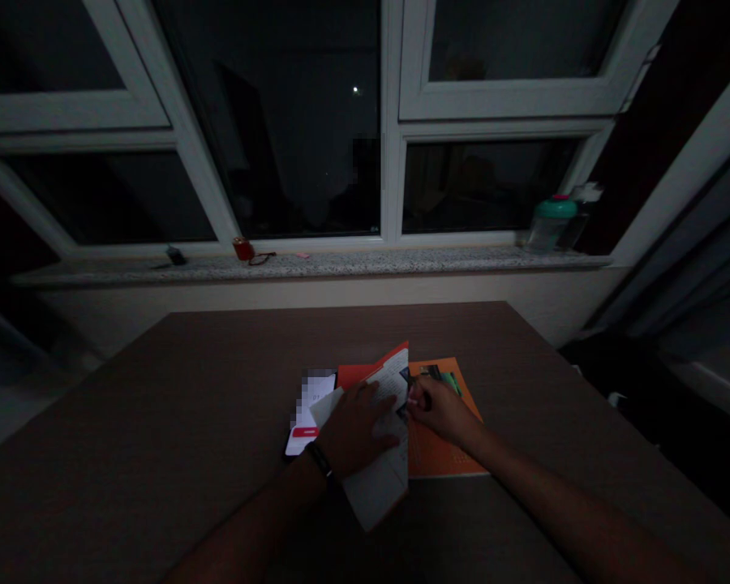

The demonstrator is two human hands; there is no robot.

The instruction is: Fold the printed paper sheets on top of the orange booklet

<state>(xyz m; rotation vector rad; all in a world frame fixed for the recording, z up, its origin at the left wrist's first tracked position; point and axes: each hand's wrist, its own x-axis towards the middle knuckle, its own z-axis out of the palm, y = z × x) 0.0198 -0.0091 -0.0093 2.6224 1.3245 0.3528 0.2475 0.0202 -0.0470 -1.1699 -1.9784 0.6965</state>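
Where a white folded leaflet with a red cover lies tilted at lower centre of the frame, its long axis runs from the upper right down toward the lower left, almost straight at the person. The left hand lies spread and flat across its middle, fingers pointing right, pressing the pages down, with a dark wristband at the wrist. The right hand comes in from the lower right and is the nearer of the 2 to the leaflet's upper right edge. Its fingertips are pressed together there, pinching something thin, though what they pinch is too small and dark to tell. Under the leaflet, and showing to its right, lies an orange booklet with a green strip near its top edge. Just left of the left hand lies a phone with a lit white screen and a red button, part of it blurred out. All of this sits on a brown table. Beyond it, across the upper frame, a speckled stone windowsill holds a small red object and, at right, a bottle with a green lid.
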